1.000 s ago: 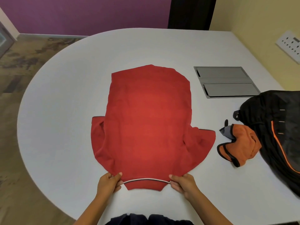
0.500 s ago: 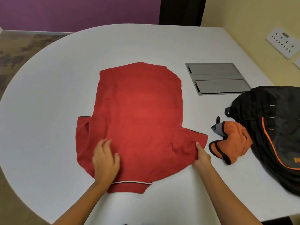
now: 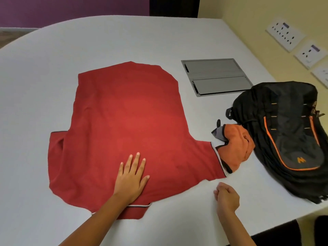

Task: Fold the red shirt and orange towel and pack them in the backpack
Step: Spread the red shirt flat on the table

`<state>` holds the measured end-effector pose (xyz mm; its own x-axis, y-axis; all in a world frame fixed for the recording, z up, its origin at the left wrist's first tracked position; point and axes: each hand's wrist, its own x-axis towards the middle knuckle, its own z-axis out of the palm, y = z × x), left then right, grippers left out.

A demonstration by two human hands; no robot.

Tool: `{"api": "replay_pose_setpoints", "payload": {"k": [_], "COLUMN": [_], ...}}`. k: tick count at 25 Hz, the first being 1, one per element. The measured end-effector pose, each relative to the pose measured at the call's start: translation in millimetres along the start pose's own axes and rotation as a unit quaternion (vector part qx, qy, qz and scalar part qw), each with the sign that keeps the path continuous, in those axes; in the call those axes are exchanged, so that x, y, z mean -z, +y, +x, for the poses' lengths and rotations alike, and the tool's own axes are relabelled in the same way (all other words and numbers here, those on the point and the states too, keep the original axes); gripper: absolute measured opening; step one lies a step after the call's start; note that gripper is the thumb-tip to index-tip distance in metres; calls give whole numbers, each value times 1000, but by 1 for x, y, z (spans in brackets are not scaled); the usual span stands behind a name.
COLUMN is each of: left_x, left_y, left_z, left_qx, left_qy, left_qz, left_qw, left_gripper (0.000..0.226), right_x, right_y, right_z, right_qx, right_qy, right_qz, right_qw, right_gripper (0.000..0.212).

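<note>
Flattening stage on the table point(image 3: 53, 59): red shirt point(image 3: 127, 125) spread at centre, left hand point(image 3: 131, 180) pressing flat on it, right hand point(image 3: 227, 197) curled empty at 5 o'clock, orange towel point(image 3: 237, 148) and backpack point(image 3: 287, 135) at 3 o'clock; next probably folding a sleeve inward.

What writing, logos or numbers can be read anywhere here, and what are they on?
Orange "W"-shaped logo mark: on the black backpack, near its lower front.
Small purple labels on the wall sockets: too small and blurred to read.
Red shirt, orange towel, table hatch: no text visible.
</note>
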<state>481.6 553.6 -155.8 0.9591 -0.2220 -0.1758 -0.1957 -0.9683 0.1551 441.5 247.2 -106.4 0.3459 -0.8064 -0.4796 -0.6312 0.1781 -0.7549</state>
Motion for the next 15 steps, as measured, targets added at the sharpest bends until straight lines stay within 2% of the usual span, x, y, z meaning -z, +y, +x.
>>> {"api": "replay_pose_setpoints", "payload": {"k": [3,5,8,10,12,15], "left_x": [4,6,7,7,7,10], "left_y": [0,0,6,8,11,16], "left_z": [-1,-2,-5,-7,-9,-14], "left_qx": [-2,-1,5,8,14,25], "left_qy": [-3,-12,-17,-20,-16,-10], "left_qz": [9,9,2,-4,-13,-40], "left_qw": [1000,1000,1000,1000,1000,999], "left_gripper": [72,73,73,73,68,58], "right_x": [3,-6,-21,-33,-46,-70], "right_y": [0,-5,-8,-5,5,21], "right_z": [15,14,-2,-22,-43,-73], "right_qx": [-4,23,114,205,339,507], "right_qy": [-29,-7,65,63,11,-111], "right_qz": [0,-17,-100,-153,-202,-291], "right_qw": [1000,1000,986,965,919,804], "right_gripper": [22,33,46,47,43,38]}}
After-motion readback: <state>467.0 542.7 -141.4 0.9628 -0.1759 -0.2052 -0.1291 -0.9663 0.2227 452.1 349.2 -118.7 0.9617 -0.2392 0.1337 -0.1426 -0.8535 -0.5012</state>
